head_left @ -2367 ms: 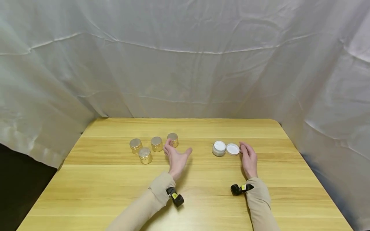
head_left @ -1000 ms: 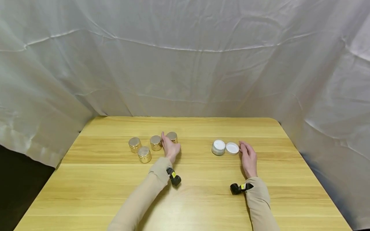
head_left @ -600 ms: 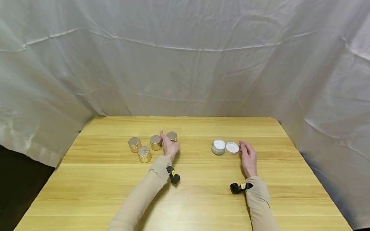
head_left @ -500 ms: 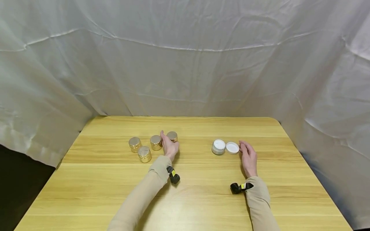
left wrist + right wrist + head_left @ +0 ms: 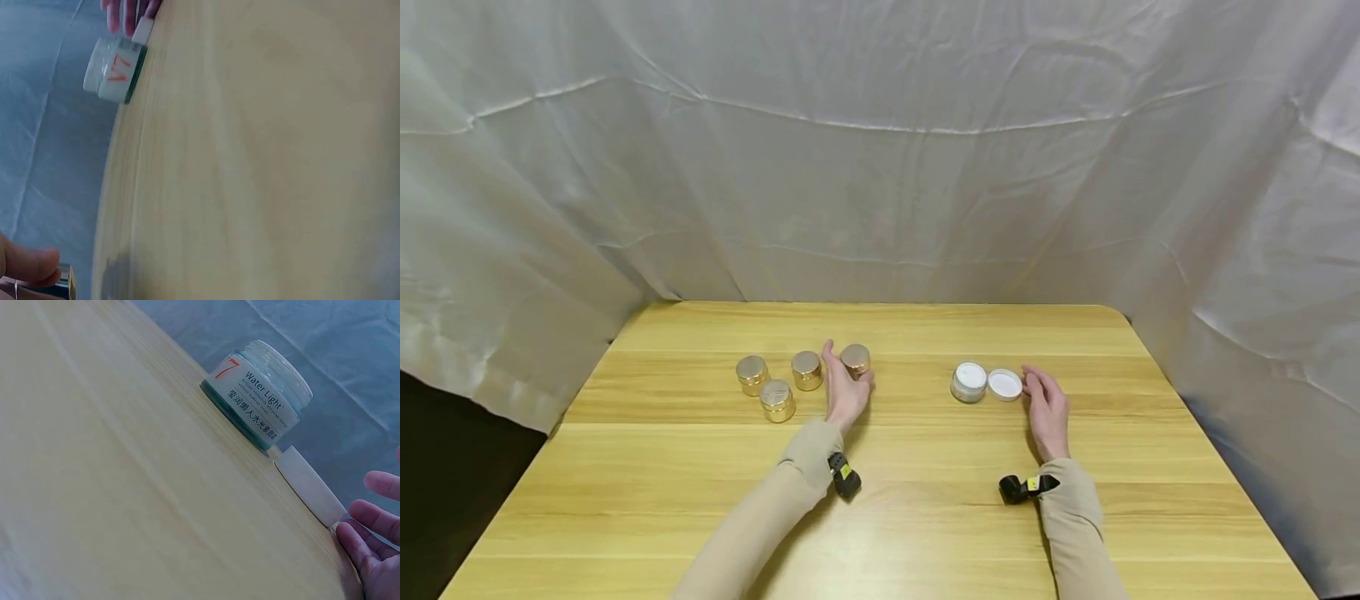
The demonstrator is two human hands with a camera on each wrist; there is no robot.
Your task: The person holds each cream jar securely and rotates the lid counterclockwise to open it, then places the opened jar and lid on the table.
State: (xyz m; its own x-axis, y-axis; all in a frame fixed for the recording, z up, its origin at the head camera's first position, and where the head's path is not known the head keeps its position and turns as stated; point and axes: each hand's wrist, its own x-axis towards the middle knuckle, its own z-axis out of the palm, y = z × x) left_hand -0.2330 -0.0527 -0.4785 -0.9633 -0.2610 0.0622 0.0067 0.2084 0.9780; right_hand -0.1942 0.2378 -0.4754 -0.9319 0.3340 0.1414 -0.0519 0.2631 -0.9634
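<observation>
My left hand (image 5: 847, 395) grips a small gold jar (image 5: 856, 357) between thumb and fingers, at the right end of a group of gold jars. In the left wrist view, the thumb (image 5: 32, 262) lies against the shiny gold side, and most of that jar is cut off by the frame. My right hand (image 5: 1048, 415) rests on the table with loosely bent fingers, fingertips at the edge of a white lid (image 5: 309, 486) lying inside up. Left of the lid stands an uncapped glass cream jar (image 5: 257, 394) with a white top and "Water Light" printed on it.
Other gold jars stand to the left: one (image 5: 807, 371) nearest the left hand, another (image 5: 752, 375) at far left, and one (image 5: 777, 401) in front. The wooden table (image 5: 925, 500) ends at a grey curtain (image 5: 880, 208) behind.
My left hand came down from above, closed round the rightmost gold jar and has just shifted it slightly right, apparently lifting it. The right hand, lid and cream jar stayed put.
</observation>
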